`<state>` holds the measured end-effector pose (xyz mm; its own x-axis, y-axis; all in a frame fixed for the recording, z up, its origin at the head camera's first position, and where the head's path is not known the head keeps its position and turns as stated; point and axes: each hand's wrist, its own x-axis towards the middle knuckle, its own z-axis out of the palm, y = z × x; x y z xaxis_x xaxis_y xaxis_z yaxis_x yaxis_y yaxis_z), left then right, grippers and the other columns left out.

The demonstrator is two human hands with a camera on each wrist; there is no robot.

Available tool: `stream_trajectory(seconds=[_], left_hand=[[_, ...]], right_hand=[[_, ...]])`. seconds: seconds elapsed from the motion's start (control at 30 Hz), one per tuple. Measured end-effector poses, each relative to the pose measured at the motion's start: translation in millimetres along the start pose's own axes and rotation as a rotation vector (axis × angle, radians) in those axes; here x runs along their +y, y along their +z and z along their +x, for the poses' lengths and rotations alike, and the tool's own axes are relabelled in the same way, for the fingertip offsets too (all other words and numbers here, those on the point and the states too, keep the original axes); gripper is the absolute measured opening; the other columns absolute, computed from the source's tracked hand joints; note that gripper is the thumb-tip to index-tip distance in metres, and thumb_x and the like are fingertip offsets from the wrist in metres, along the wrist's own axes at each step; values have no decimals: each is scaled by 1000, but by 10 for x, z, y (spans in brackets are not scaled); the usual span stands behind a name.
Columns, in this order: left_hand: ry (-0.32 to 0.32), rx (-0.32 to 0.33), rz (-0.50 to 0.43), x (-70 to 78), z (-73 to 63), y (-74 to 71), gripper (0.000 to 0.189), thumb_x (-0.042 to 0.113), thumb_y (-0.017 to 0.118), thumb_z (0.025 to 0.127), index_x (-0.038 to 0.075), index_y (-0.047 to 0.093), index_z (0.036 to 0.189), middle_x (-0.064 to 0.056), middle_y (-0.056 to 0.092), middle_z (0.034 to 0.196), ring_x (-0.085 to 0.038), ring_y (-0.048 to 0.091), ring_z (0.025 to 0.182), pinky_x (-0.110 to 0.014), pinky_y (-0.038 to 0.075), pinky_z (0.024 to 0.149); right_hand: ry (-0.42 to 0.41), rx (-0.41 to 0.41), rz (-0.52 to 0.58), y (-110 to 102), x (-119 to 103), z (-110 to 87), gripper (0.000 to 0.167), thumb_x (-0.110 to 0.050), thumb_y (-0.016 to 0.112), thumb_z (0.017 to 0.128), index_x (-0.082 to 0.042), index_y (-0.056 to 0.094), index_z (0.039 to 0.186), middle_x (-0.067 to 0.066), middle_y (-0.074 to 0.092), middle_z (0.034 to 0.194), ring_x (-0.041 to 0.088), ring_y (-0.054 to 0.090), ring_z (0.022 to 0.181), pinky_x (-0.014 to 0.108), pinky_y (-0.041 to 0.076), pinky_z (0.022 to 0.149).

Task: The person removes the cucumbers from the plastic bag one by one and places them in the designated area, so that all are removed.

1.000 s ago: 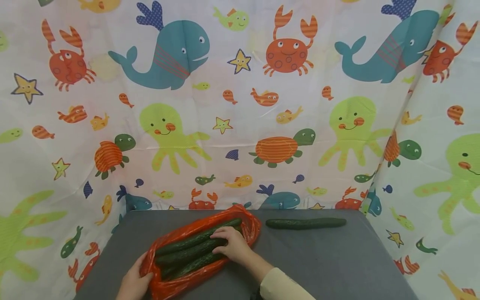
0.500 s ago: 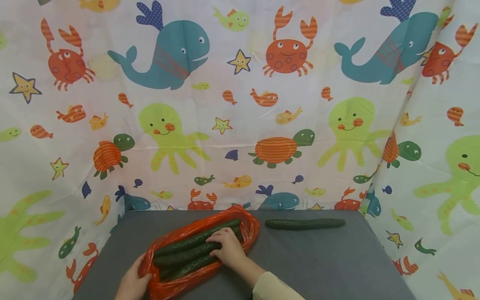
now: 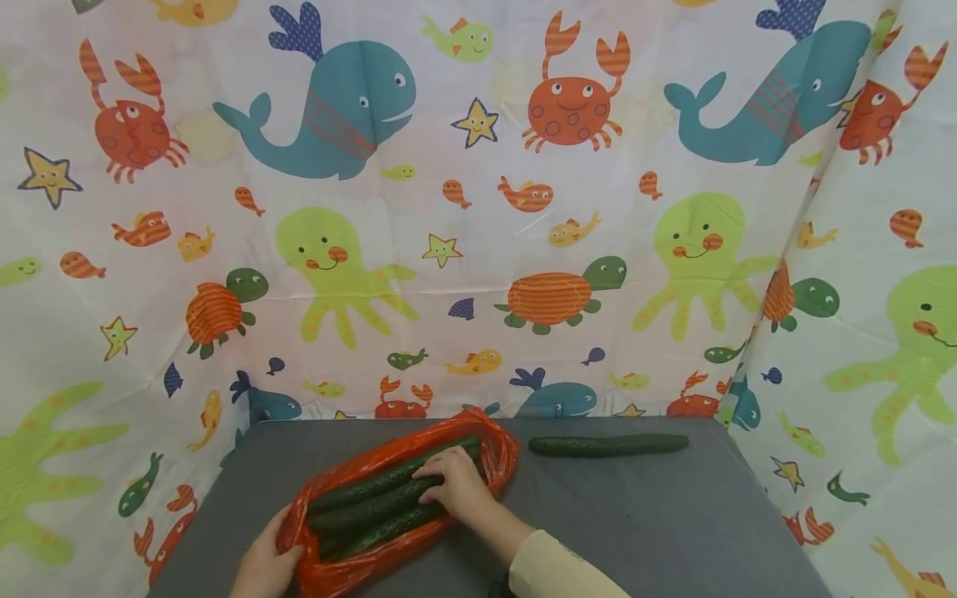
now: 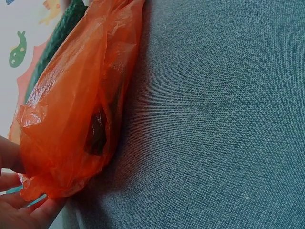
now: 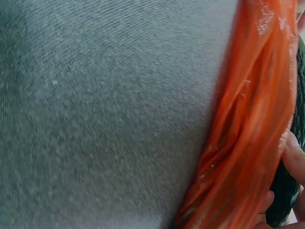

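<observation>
An orange-red plastic bag point(image 3: 351, 473) lies slantwise on the grey table, its long opening facing up. Several dark green cucumbers point(image 3: 359, 508) rest side by side inside it. My left hand point(image 3: 265, 558) holds the bag's near left end, thumb and fingers on the plastic, as the left wrist view also shows. Over the bag's right half, my right hand point(image 3: 459, 488) grips one of the cucumbers, its fingers curled. In the right wrist view, the thumb point(image 5: 294, 157) lies against a cucumber point(image 5: 299, 95) behind the bag's side; part of the hand is cut off there.
A single cucumber point(image 3: 609, 446) lies on the grey table point(image 3: 635, 523) near its back edge, right of the bag. A white curtain point(image 3: 478, 232) printed with sea animals stands behind the table and along both sides.
My right hand has shifted slightly over the cucumbers. The bag, the left hand and the lone cucumber have stayed put, apart from a slight sway of the view.
</observation>
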<state>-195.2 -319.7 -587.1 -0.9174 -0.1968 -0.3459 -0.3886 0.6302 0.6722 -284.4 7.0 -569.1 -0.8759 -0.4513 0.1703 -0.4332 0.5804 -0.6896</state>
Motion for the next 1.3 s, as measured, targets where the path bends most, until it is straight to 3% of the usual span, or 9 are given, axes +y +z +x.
stream_trajectory(seconds=[0.3,0.6,0.97,1.13,1.3], left_hand=[[2,-6,-12,44,-22,6,79,16,68,90,-6,26,153,-39,51,137,-52,61,110,-54,55,81],[-3,4,-4,17,-24,2,79,16,68,89,-5,27,153,-38,52,136,-52,61,111,-55,54,82],[30,33,-27,73,-42,56,78,13,64,88,-4,27,154,-40,52,134,-49,64,105,-52,57,77],[13,10,-73,69,-60,40,77,11,64,90,-6,26,154,-41,50,135,-49,65,104,-50,58,74],[21,-1,-57,45,-70,-11,77,13,64,90,-7,26,154,-41,50,136,-51,63,108,-51,57,76]], right_hand=[[15,69,14,-257,-55,-87,31,-21,85,78,-23,81,109,-5,73,112,21,57,114,41,53,94],[7,85,58,-608,-59,-260,32,-19,85,79,-19,80,110,-1,73,115,26,57,116,50,50,98],[-4,113,56,-924,208,-489,33,-18,86,77,-22,80,110,0,73,115,28,59,117,53,50,98],[-14,168,11,-1063,389,-613,34,-17,88,74,-22,81,107,-2,75,110,27,62,112,53,52,96],[15,218,-30,-1178,570,-717,36,-15,90,70,-19,82,105,-5,75,107,25,63,110,53,52,95]])
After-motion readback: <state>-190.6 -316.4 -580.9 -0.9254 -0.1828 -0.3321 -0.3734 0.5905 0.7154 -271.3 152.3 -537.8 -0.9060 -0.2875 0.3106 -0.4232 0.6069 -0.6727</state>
